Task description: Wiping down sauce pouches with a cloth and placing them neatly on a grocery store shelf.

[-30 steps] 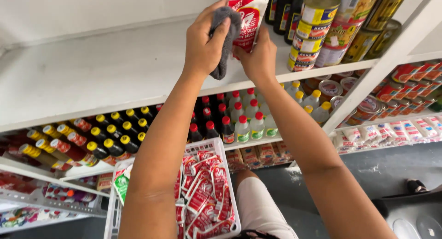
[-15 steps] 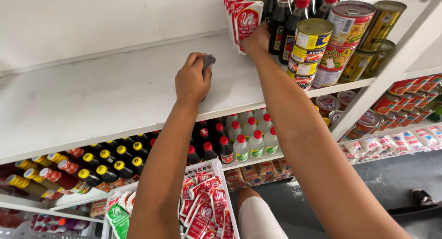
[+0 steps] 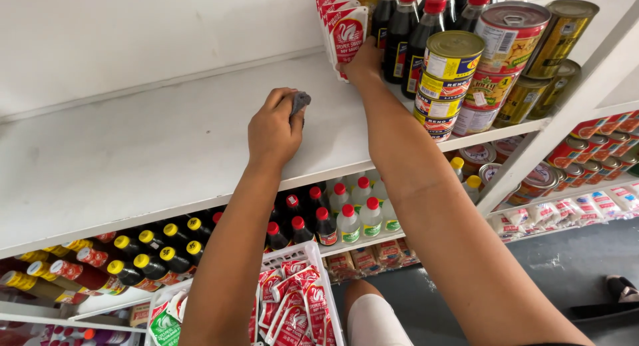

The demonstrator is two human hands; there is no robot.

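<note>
Shelf (image 3: pixel 133 153) boards, white, lie under both our hands. We see our left hand (image 3: pixel 274 129) clenched round one grey cloth (image 3: pixel 300 102), pressing it on the shelf. Our right hand (image 3: pixel 363 63) grips the front of a row of roughly five red-and-white pouches (image 3: pixel 346 29). Four red-capped dark bottles (image 3: pixel 406 33) and about six cans (image 3: pixel 452 59) stand beside them.

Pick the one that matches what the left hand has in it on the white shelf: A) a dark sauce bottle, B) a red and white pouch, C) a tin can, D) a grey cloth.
D: the left hand is closed around a small grey cloth resting on the white shelf, while the right hand is the one at the red and white pouches.
</note>
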